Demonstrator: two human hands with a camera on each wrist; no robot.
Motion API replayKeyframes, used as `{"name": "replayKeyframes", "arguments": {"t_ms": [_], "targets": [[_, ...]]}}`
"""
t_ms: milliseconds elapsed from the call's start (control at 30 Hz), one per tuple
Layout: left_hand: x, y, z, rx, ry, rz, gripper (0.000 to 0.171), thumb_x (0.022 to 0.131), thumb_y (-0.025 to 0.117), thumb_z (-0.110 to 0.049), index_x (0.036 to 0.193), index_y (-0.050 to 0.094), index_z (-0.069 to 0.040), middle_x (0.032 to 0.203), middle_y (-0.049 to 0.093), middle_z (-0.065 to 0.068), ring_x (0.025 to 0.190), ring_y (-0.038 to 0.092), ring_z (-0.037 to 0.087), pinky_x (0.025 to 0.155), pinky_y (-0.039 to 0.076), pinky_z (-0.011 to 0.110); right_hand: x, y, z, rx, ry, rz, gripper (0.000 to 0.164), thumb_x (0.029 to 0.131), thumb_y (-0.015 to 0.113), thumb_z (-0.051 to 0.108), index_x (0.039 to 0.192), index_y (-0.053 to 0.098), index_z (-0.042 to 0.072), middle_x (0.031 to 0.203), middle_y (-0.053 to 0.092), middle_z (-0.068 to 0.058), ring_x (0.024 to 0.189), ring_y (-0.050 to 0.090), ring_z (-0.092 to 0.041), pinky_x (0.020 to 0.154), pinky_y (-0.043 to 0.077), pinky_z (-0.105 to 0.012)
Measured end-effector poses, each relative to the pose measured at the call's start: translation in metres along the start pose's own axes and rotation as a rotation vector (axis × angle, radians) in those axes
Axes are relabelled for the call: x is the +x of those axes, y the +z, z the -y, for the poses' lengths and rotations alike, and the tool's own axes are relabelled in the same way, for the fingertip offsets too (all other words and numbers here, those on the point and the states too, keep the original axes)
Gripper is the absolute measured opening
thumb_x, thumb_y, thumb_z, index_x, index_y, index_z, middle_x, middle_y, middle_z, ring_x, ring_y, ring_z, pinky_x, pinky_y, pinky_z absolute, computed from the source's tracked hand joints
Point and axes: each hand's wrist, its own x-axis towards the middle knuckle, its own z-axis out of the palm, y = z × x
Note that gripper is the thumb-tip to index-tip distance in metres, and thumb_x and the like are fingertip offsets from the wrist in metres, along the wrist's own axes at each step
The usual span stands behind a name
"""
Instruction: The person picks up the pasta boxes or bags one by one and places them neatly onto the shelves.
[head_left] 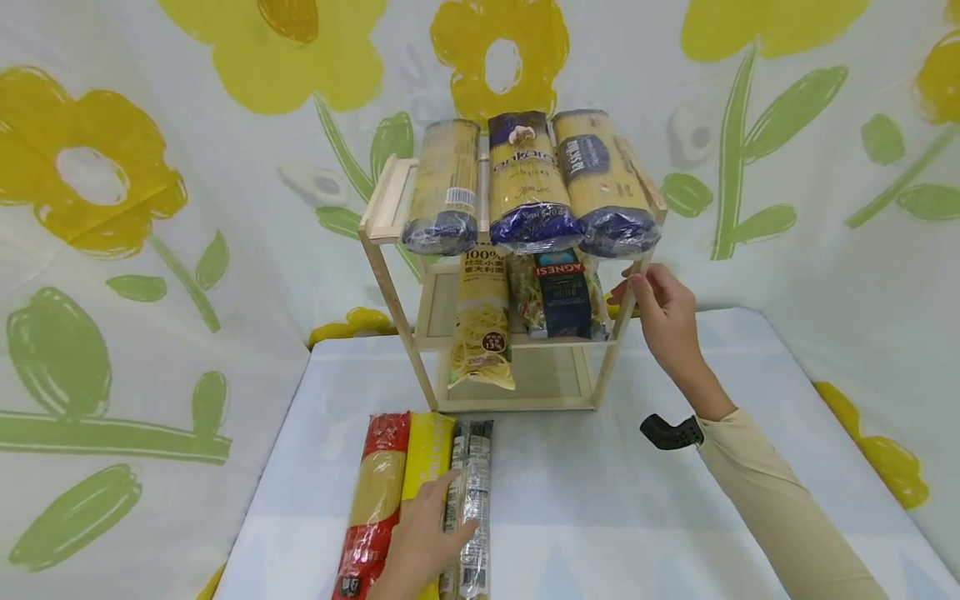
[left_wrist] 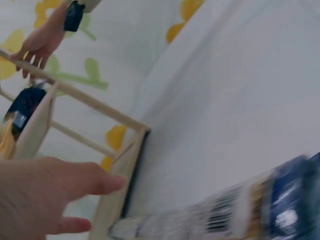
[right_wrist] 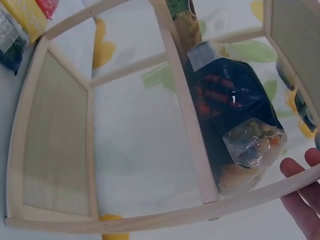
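Observation:
My right hand (head_left: 666,312) grips the right front post of a wooden shelf rack (head_left: 517,406), thumb in front and fingers behind; the right wrist view also shows these fingers (right_wrist: 300,197) at the post. Close beside it on the middle shelf lies an Agnesi pasta bag (head_left: 564,292). Lower left, my left hand (head_left: 427,537) hangs with loosely spread fingers over the yellow pasta pack (head_left: 429,446) and the clear, dark-ended noodle packs (head_left: 474,492). In the left wrist view its thumb and a finger (left_wrist: 95,180) extend without curling round anything.
On the top shelf lie a plain spaghetti pack (head_left: 447,179), an Ankara pack (head_left: 528,179) and another blue-ended pack (head_left: 606,179). A yellow noodle bag (head_left: 482,321) juts forward from the middle shelf. A red-ended spaghetti pack (head_left: 375,496) lies leftmost on the white table (head_left: 600,500).

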Motion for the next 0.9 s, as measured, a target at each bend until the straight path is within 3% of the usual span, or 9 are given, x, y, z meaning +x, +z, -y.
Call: {"name": "replayKeyframes", "arguments": {"t_ms": [100, 233, 333, 433, 667, 900], "targets": [[-0.008, 0.016, -0.001, 0.165, -0.069, 0.074, 0.073, 0.069, 0.080, -0.048, 0.131, 0.054, -0.021, 0.122, 0.054, 0.015, 0.102, 0.053, 0.036, 0.074, 0.045, 0.065, -0.001, 0.001, -0.002, 0.029, 0.011, 0.012, 0.023, 0.101, 0.044, 0.009, 0.103, 0.055, -0.011, 0.085, 0.060, -0.031, 0.073, 0.065, -0.026, 0.068, 0.053, -0.021], [-0.011, 0.037, -0.003, 0.323, -0.025, 0.077, 0.073, 0.063, 0.083, -0.046, 0.125, 0.058, -0.017, 0.118, 0.050, 0.019, 0.104, 0.051, 0.038, 0.077, 0.046, 0.062, -0.001, 0.000, -0.005, 0.045, 0.003, 0.000, 0.022, 0.101, 0.044, 0.008, 0.103, 0.055, -0.010, 0.084, 0.061, -0.029, 0.072, 0.066, -0.023, 0.068, 0.053, -0.021], [-0.012, 0.048, -0.007, 0.340, 0.023, 0.037, 0.074, 0.063, 0.086, -0.036, 0.125, 0.057, -0.010, 0.120, 0.046, 0.026, 0.109, 0.048, 0.043, 0.079, 0.047, 0.059, 0.000, 0.000, -0.006, 0.062, -0.011, -0.007, 0.022, 0.100, 0.044, 0.006, 0.103, 0.054, -0.014, 0.083, 0.061, -0.028, 0.071, 0.065, -0.022, 0.068, 0.054, -0.022], [-0.014, 0.058, -0.011, 0.345, 0.021, 0.000, 0.081, 0.061, 0.088, -0.032, 0.130, 0.053, -0.007, 0.125, 0.041, 0.031, 0.111, 0.045, 0.046, 0.075, 0.049, 0.056, 0.001, -0.001, -0.006, 0.082, -0.019, -0.002, 0.024, 0.100, 0.044, 0.006, 0.104, 0.053, -0.016, 0.083, 0.060, -0.029, 0.070, 0.065, -0.025, 0.068, 0.054, -0.023], [-0.020, 0.072, -0.012, 0.364, 0.024, -0.031, 0.085, 0.059, 0.088, -0.023, 0.134, 0.051, -0.011, 0.137, 0.032, 0.032, 0.116, 0.041, 0.047, 0.056, 0.051, 0.048, 0.001, -0.003, -0.008, 0.135, -0.027, -0.021, 0.022, 0.099, 0.045, 0.005, 0.102, 0.054, -0.015, 0.082, 0.058, -0.032, 0.069, 0.063, -0.026, 0.067, 0.054, -0.022], [-0.020, 0.072, -0.006, 0.359, 0.005, -0.031, 0.085, 0.057, 0.088, -0.027, 0.133, 0.052, -0.019, 0.143, 0.027, 0.029, 0.116, 0.043, 0.045, 0.073, 0.049, 0.058, 0.002, 0.000, -0.008, 0.134, -0.013, 0.009, 0.022, 0.100, 0.044, 0.005, 0.103, 0.053, -0.015, 0.083, 0.057, -0.033, 0.071, 0.063, -0.031, 0.067, 0.055, -0.025]]}}
